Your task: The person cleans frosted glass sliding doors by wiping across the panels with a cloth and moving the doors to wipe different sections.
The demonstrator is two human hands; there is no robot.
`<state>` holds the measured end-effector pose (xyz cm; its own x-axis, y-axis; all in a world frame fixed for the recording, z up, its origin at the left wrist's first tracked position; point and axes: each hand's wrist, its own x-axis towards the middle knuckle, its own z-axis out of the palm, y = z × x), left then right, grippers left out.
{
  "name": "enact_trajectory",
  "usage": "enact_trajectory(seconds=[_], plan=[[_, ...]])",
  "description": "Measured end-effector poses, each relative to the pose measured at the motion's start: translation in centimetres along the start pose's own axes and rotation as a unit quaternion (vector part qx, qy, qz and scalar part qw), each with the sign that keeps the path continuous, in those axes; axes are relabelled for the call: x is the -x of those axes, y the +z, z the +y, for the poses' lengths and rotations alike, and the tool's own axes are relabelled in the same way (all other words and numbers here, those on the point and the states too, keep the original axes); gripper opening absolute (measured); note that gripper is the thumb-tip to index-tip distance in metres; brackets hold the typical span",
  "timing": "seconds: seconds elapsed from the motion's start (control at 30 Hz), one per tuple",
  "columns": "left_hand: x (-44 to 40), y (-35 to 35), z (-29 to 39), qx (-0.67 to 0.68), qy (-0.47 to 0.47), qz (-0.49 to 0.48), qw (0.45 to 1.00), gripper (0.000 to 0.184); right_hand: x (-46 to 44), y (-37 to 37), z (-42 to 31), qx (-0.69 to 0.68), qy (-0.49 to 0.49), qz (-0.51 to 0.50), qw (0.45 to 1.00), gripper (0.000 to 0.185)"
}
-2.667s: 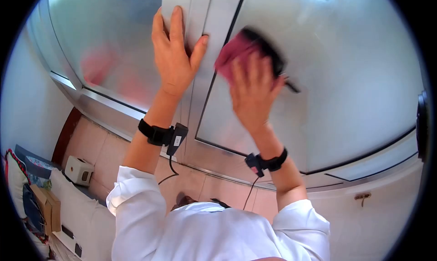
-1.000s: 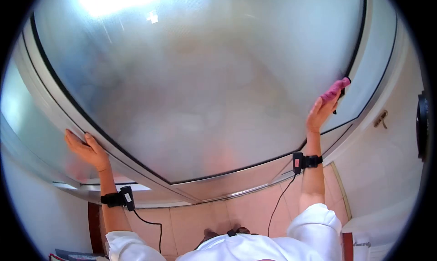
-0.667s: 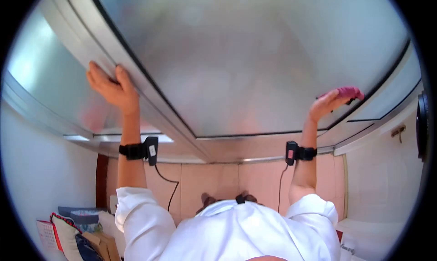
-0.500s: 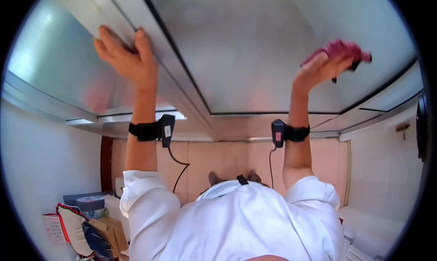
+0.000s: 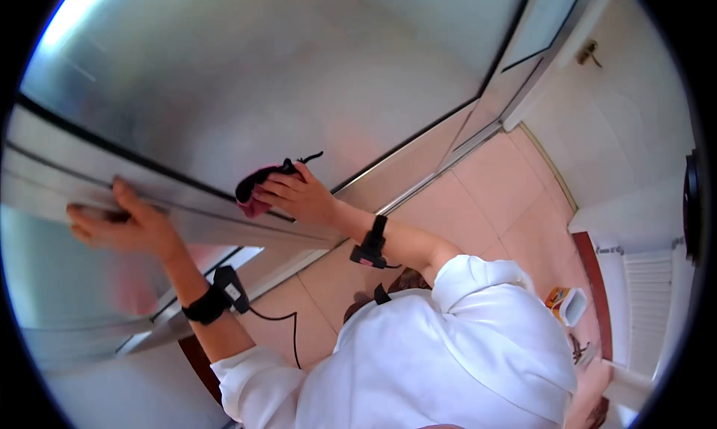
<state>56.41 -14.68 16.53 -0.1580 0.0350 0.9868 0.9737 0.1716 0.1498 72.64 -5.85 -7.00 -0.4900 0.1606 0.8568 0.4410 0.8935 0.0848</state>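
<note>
A large frosted glass panel (image 5: 336, 63) in a metal frame fills the upper view. My left hand (image 5: 134, 226) rests against the wide metal frame (image 5: 60, 149) at the left, thumb and fingers apart and nothing held. Under my right hand (image 5: 302, 196) is a dark pink cloth (image 5: 254, 206) with black parts and a thin black strap. The hand presses this cloth at the lower left edge of the glass, by the black seal. Part of the cloth is hidden beneath the fingers.
A white door with a metal handle (image 5: 588, 53) stands at the upper right. Pink tiles (image 5: 478, 197) cover the floor. An orange and white container (image 5: 567, 306) and a white radiator (image 5: 648, 309) are at the lower right. Both forearms wear strapped black devices with cables.
My right hand has swept the cloth from the right of the glass to its left edge, near my left hand. The view has turned to the right; my left hand stays on the frame.
</note>
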Motion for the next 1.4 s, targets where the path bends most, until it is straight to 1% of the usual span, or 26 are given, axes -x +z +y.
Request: enact_trajectory(seconds=[0.07,0.13,0.2,0.27,0.3,0.33,0.4,0.47,0.53,0.6,0.63,0.7,0.73,0.8,0.87,0.9,0.93,0.97,1.03,1.13,1.2,1.23,1.27,1.3,1.37,1.4], plan=[[0.4,-0.1,-0.6,0.038,-0.024,0.0,0.999,0.074,2.0,-0.9,2.7,0.019,-0.033,0.008,0.999,0.043],[1.0,-0.3,-2.9,-0.038,0.015,-0.006,0.999,0.072,4.5,-2.2,6.4,0.039,0.103,-0.08,0.991,0.045],[1.2,-0.3,-3.2,-0.004,-0.001,-0.017,1.0,0.071,6.8,-3.6,11.6,0.101,0.204,-0.076,0.971,0.053],[2.2,-0.3,-4.8,0.031,0.04,0.017,0.999,0.071,7.3,-4.5,16.1,0.118,0.263,0.004,0.958,0.067],[2.3,-0.8,-5.2,-0.095,0.072,0.003,0.993,0.068,7.2,-5.8,18.6,0.113,0.265,0.063,0.956,0.069],[2.3,-0.8,-5.4,-0.102,0.074,-0.002,0.992,0.068,7.1,-6.9,21.2,0.11,0.263,0.123,0.95,0.071],[2.4,-1.2,-6.0,-0.068,0.061,-0.034,0.995,0.066,8.1,-8.2,26.2,0.111,0.341,0.161,0.919,0.074],[3.4,-1.0,-7.1,-0.07,0.056,-0.021,0.996,0.067,8.6,-9.4,29.2,-0.015,0.393,0.248,0.885,0.075],[4.0,-1.0,-8.2,-0.074,0.052,-0.008,0.996,0.067,11.0,-8.6,31.8,-0.046,0.438,0.304,0.845,0.073],[4.2,-0.9,-9.0,-0.028,0.049,-0.007,0.998,0.069,15.1,-6.2,34.0,-0.083,0.5,0.313,0.803,0.075],[4.0,-0.6,-8.5,-0.042,0.051,-0.012,0.998,0.069,16.0,-5.1,33.6,-0.095,0.504,0.305,0.802,0.075],[4.4,-0.3,-8.1,0.082,0.008,-0.002,0.997,0.07,17.0,-2.6,31.6,-0.163,0.668,0.357,0.632,0.074],[4.7,-0.3,-8.9,0.054,0.012,-0.003,0.998,0.07,17.0,-1.1,29.6,-0.174,0.672,0.344,0.632,0.074],[5.4,-0.2,-9.7,0.015,0.035,-0.006,0.999,0.072,17.2,2.0,24.6,-0.232,0.725,0.368,0.534,0.074],[4.9,-0.3,-10.8,-0.003,0.051,-0.01,0.999,0.074,15.3,3.8,18.3,-0.255,0.722,0.351,0.539,0.073],[4.6,-0.3,-11.7,-0.039,0.113,-0.01,0.993,0.076,15.5,5.5,15.8,-0.294,0.724,0.356,0.513,0.072],[4.5,-0.2,-12.5,-0.071,0.172,-0.01,0.982,0.078,15.9,7.0,13.3,-0.308,0.713,0.335,0.533,0.069],[4.6,0.0,-12.8,-0.073,0.169,-0.01,0.983,0.078,14.5,7.8,10.1,-0.277,0.739,0.312,0.529,0.069],[5.0,0.4,-12.6,-0.041,0.158,-0.005,0.987,0.081,11.8,8.6,3.3,-0.32,0.761,0.248,0.507,0.072],[5.3,0.8,-11.8,0.015,0.138,-0.004,0.99,0.08,10.2,11.9,-5.3,-0.377,0.755,0.215,0.492,0.072],[5.6,1.1,-10.9,0.0,0.123,0.004,0.992,0.082,9.6,14.3,-10.4,-0.424,0.745,0.176,0.484,0.07],[5.8,1.3,-10.1,0.058,0.076,0.008,0.995,0.082,9.7,15.8,-12.4,-0.457,0.732,0.15,0.482,0.069],[5.9,1.6,-9.5,0.118,0.031,0.015,0.992,0.082,9.2,16.6,-13.9,-0.484,0.738,0.148,0.446,0.069],[5.8,1.5,-9.4,0.132,0.029,0.028,0.99,0.082,8.6,16.5,-14.3,-0.479,0.731,0.161,0.458,0.069],[5.5,1.1,-9.9,-0.041,0.092,0.023,0.995,0.079,7.3,15.1,-13.3,-0.52,0.776,0.191,0.303,0.017],[5.6,0.9,-10.5,-0.036,0.087,0.016,0.995,0.076,6.4,13.2,-12.5,-0.588,0.756,0.17,0.232,0.011]])
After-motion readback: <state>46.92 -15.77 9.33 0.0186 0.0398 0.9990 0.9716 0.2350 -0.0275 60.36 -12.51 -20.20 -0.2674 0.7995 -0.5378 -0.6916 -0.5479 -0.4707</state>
